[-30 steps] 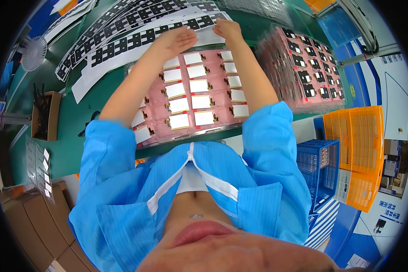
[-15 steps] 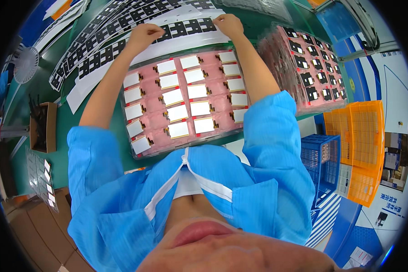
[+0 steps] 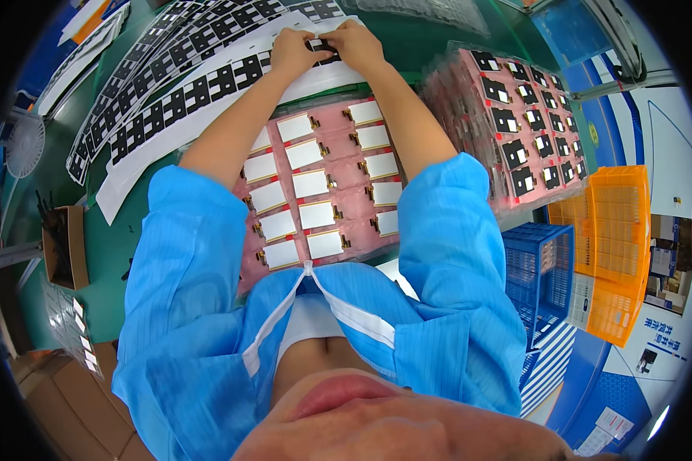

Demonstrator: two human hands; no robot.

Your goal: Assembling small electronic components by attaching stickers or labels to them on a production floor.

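Left hand (image 3: 292, 55) and right hand (image 3: 357, 51) meet over the right part of a long white sheet (image 3: 221, 83) printed with a row of black shapes, their fingers bent inward and the fingertips close together; whether either one pinches a piece of it, I cannot tell. The sheet lies on the green bench (image 3: 106, 230), on the far side of a pink tray (image 3: 344, 163), and slants from the near left up to the far right. Columns of white cards (image 3: 310, 183) with small dark tabs sit in the tray, the forearms passing over its left and right sides. More sheets with black shapes (image 3: 165, 58) lie overlapped, farther off to the left. To the right of the tray is a stack of trays (image 3: 455, 104), its top one pink and filled with black and white pieces (image 3: 515, 155). At the left of the bench are a small open box (image 3: 77, 246) holding dark sticks (image 3: 51, 224) and a pale fan (image 3: 25, 147). Near right, a blue basket (image 3: 524, 269) stands beside orange baskets (image 3: 617, 257).
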